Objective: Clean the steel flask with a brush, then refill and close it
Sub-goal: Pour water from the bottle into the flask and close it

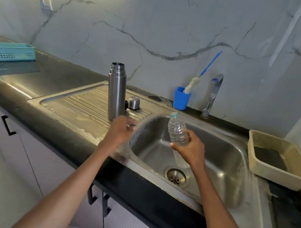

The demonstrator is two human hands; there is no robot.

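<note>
Landmark: sink basin [216,160], steel, sitting right of centre in the dark counter [58,78]; all places are being given from it.
Far left of basin: turquoise basket [8,52] sitting on the counter by the wall.
Steel flask [116,92]: standing upright on the ribbed drainboard [82,103] just left of the basin, long axis vertical, open mouth pointing up, no lid on it.
Flask cap [134,103]: resting on the drainboard just beside the flask, between flask and basin.
Left hand [119,130]: hovering at the basin's left rim, just below the flask's base, fingers curling around something small with a green edge; too blurred to name.
Plastic bottle [178,134]: being held over the basin, tilting, neck pointing up and left toward the flask, base hidden behind the hand.
Right hand [191,149]: wrapping thumb and fingers around the bottle's lower half.
Behind basin: bottle brush [193,84] leaning in a blue cup [181,98], blue handle pointing up-right; tap [213,95] standing beside it.
Right of basin: cream basket [279,176] sitting on the counter.
</note>
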